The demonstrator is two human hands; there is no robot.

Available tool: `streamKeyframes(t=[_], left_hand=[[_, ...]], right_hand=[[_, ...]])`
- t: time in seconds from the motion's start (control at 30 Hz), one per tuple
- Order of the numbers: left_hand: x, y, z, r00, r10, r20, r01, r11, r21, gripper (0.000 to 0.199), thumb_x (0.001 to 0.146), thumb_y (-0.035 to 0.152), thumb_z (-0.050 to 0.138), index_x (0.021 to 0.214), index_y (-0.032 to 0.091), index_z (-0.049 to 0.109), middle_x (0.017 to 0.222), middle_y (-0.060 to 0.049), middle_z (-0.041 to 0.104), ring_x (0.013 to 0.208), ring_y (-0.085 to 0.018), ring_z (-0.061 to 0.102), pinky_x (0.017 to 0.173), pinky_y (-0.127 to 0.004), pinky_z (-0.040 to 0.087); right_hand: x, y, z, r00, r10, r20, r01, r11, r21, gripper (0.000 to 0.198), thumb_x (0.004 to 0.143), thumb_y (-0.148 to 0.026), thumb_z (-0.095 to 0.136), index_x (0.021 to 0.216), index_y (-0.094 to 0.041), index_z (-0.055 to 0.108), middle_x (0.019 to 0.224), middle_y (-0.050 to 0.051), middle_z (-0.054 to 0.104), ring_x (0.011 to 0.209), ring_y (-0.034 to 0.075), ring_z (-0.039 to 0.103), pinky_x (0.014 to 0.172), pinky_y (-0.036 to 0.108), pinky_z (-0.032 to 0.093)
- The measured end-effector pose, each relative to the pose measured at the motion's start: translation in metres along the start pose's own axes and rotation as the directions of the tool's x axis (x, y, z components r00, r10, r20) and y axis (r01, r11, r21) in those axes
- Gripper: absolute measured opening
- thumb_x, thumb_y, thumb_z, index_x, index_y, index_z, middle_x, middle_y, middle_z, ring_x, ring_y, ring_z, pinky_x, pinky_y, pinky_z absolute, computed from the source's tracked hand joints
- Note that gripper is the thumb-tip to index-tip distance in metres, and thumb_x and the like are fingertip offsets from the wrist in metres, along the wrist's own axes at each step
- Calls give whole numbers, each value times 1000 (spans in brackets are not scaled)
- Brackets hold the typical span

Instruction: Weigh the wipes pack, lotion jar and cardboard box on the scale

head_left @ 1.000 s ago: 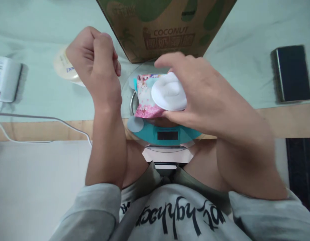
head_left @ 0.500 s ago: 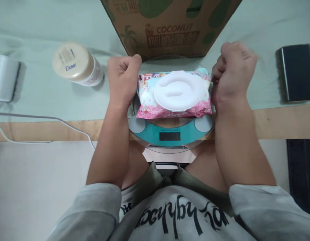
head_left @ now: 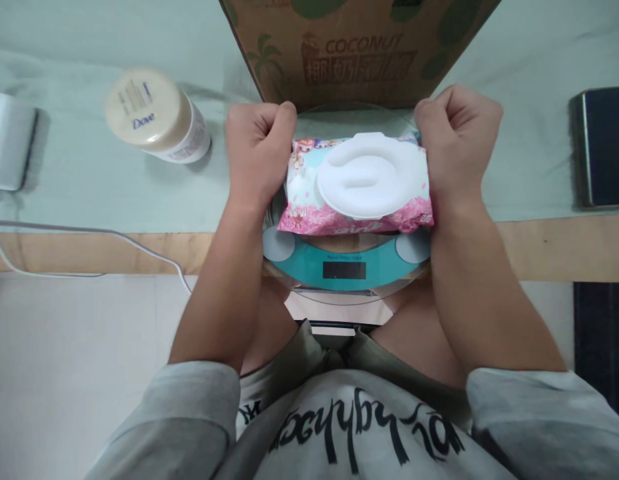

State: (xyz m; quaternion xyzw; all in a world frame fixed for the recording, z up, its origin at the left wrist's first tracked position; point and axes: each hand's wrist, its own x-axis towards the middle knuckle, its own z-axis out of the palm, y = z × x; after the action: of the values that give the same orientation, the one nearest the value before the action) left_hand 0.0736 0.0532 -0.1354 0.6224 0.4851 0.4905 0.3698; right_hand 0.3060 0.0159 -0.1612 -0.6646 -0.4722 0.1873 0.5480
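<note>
A pack of wet wipes [head_left: 357, 223] with a white oval lid, printed pink and pale blue, lies across a round glass scale [head_left: 289, 257] with a teal front band and a dark display. My left hand [head_left: 259, 147] is closed in a fist at the pack's left end, thumb uppermost. At the right end, my right hand [head_left: 457, 137] is likewise a fist, overlapping the pack's edge in view. Neither fist shows anything in it, though the undersides of the fingers are hidden.
Behind the scale stands a cardboard coconut box [head_left: 359, 67]. To the left are a Dove jar [head_left: 154, 117], a white device [head_left: 9, 140] and a white cable [head_left: 114, 233]. A dark rectangular case [head_left: 604, 147] lies at right. The scale overhangs the wooden table edge [head_left: 564, 247].
My right fist has turned and come inward against the pack's right end. My left fist stays at the left end. The view has shifted slightly.
</note>
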Motion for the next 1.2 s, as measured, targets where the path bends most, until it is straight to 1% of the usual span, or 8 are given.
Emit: streamKeyframes(t=[0.13,0.27,0.37,0.47,0.63,0.73,1.0,1.2], left_hand=[[-2,-2,-2,1000,3,14,-3,1000,8,76,107,0,67,59,23,13,62,7,5,62,-9,2,57,-32,9],[-3,-2,-3,1000,8,11,-8,1000,3,75,108,3,68,59,23,15,62,8,5,63,-10,2,58,-30,11],[-3,-2,-3,1000,2,6,-2,1000,-2,77,106,-3,64,57,21,11,64,4,4,62,-9,1,58,-35,9],[-2,-6,-5,1000,6,20,-6,1000,7,78,109,1,67,58,21,12,63,6,4,60,-8,2,55,-33,10],[-1,-19,-10,999,32,34,-33,999,34,64,113,37,85,70,19,41,61,10,28,54,-6,23,50,-20,24],[-1,-26,-11,999,38,38,-40,998,48,64,114,44,84,72,18,45,63,9,35,54,-6,30,50,-20,29],[2,-27,-11,998,39,46,-41,997,62,69,114,47,84,70,19,39,62,10,27,55,-7,24,52,-21,24],[4,-18,-4,1000,6,27,-8,998,60,87,108,18,82,56,26,14,62,6,3,61,-12,4,57,-35,12]], right_hand=[[4,4,-2,999,-45,8,45,999,1,56,94,-1,69,69,-18,22,69,-2,16,73,6,8,68,27,25],[-1,-20,-24,980,-195,-28,197,979,51,47,103,-32,68,72,-17,36,72,2,33,72,7,22,69,28,25],[-18,-55,-45,850,-526,42,521,849,84,41,111,-47,62,84,-15,60,84,6,57,80,10,50,75,30,40],[-39,-77,-52,700,-674,235,675,732,88,18,106,-33,67,98,-21,77,105,4,76,102,18,70,92,40,53],[-53,-72,-46,722,-602,340,635,772,20,13,100,-24,66,99,-27,79,108,2,78,111,24,71,100,49,51],[-53,-66,-45,722,-594,355,623,781,41,13,99,-26,68,102,-28,80,117,1,79,114,24,71,101,48,51],[-62,-63,-40,762,-528,375,610,780,-141,34,112,-51,56,113,-26,78,113,8,75,123,27,71,113,51,54],[-63,-60,-36,795,-402,455,541,808,-231,37,111,-53,54,104,-23,74,112,11,76,132,29,73,118,55,53]])
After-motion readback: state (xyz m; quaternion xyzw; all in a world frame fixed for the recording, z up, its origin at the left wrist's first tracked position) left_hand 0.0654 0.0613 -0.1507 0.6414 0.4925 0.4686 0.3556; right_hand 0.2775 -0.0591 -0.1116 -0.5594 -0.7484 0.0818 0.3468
